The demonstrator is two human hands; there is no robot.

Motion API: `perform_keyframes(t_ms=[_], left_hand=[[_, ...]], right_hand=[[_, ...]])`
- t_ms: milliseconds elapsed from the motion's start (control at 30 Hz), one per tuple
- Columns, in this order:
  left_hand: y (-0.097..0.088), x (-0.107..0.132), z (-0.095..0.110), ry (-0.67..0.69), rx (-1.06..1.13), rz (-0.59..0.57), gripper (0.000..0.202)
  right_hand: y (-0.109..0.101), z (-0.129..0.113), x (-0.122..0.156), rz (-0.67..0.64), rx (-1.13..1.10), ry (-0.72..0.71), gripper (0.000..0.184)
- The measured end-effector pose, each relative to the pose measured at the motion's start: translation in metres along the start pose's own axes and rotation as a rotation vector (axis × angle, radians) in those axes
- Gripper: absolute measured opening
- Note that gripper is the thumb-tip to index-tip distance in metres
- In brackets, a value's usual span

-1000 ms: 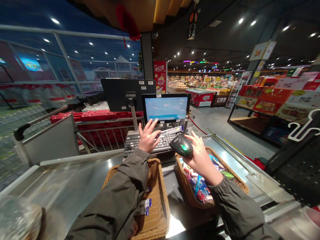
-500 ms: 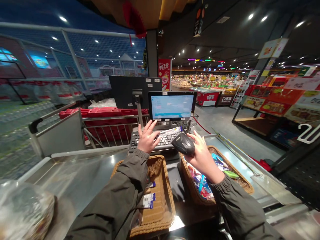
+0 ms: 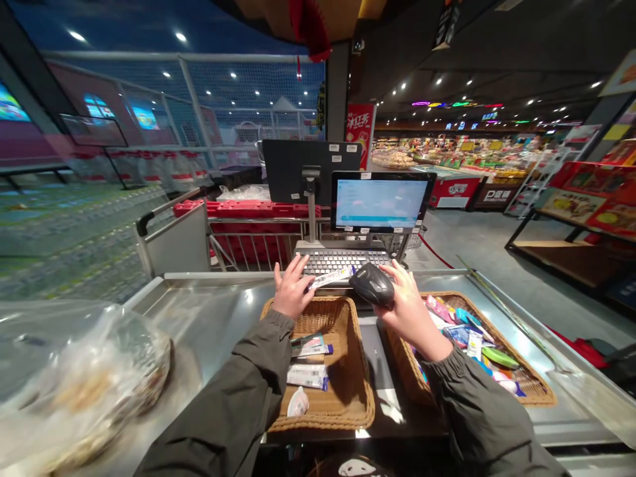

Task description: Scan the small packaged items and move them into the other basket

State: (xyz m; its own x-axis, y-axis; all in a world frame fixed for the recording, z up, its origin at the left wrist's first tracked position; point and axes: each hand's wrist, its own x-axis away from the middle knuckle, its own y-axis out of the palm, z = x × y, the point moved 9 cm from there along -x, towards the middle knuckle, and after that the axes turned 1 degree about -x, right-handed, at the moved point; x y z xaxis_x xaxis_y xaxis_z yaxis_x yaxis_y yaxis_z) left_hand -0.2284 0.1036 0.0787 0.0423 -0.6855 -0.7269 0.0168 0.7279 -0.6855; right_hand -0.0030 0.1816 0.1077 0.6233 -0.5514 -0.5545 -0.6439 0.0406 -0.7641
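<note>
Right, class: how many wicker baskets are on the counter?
2. One basket lies by the left hand, holding few packets; the other basket, beside the right hand, is full of colourful packs. None seems hidden.

Steel counter (image 3: 218, 311) — two wicker baskets (image 3: 342, 397), keyboard (image 3: 342, 260), plastic bag (image 3: 84, 377).

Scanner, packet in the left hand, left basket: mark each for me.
scanner (image 3: 371, 283), head view, top of its black housing.
packet (image 3: 332, 277), head view, middle of the wrapper.
left basket (image 3: 348, 344), head view, bare woven floor.
</note>
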Motion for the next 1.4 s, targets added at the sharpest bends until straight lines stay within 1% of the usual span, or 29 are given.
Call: perform_keyframes(t_ms=[200, 333, 433, 567, 700, 900, 1000, 1067, 1167, 1233, 1300, 1400], left_hand=[[0.007, 0.036, -0.012, -0.044, -0.019, -0.097, 0.012], [0.016, 0.054, -0.018, -0.064, -0.026, -0.161, 0.013], [0.026, 0.065, -0.024, -0.073, -0.027, -0.211, 0.014], [0.046, 0.082, -0.033, -0.075, -0.013, -0.288, 0.01], [0.06, 0.099, -0.037, -0.076, -0.04, -0.344, 0.01], [0.083, 0.117, -0.028, -0.027, -0.072, -0.504, 0.01], [0.099, 0.127, -0.029, -0.025, -0.101, -0.596, 0.012], [0.104, 0.131, -0.031, -0.032, -0.111, -0.633, 0.01], [0.101, 0.126, -0.03, -0.031, -0.113, -0.644, 0.007], [0.095, 0.115, -0.021, -0.016, -0.117, -0.644, 0.011], [0.086, 0.096, -0.005, 0.016, -0.113, -0.623, 0.016], [0.075, 0.062, 0.034, 0.099, -0.064, -0.543, 0.023]], right_hand=[[0.019, -0.012, -0.003, -0.035, -0.023, -0.032, 0.044], [0.028, -0.017, -0.004, -0.062, -0.038, -0.034, 0.044], [0.032, -0.022, -0.003, -0.063, -0.045, -0.036, 0.044], [0.035, -0.026, -0.001, -0.059, -0.053, -0.026, 0.041], [0.036, -0.027, 0.002, -0.074, -0.048, -0.008, 0.041], [0.036, -0.026, 0.003, -0.076, -0.047, 0.009, 0.046], [0.034, -0.024, 0.003, -0.081, -0.043, 0.022, 0.046], [0.031, -0.022, 0.004, -0.078, -0.039, 0.022, 0.045], [0.022, -0.014, 0.007, -0.051, -0.019, 0.019, 0.046], [0.014, -0.006, 0.011, -0.026, -0.007, 0.024, 0.047], [0.004, 0.002, 0.014, 0.002, -0.001, 0.028, 0.047], [-0.016, 0.016, 0.019, 0.043, 0.006, 0.032, 0.046]])
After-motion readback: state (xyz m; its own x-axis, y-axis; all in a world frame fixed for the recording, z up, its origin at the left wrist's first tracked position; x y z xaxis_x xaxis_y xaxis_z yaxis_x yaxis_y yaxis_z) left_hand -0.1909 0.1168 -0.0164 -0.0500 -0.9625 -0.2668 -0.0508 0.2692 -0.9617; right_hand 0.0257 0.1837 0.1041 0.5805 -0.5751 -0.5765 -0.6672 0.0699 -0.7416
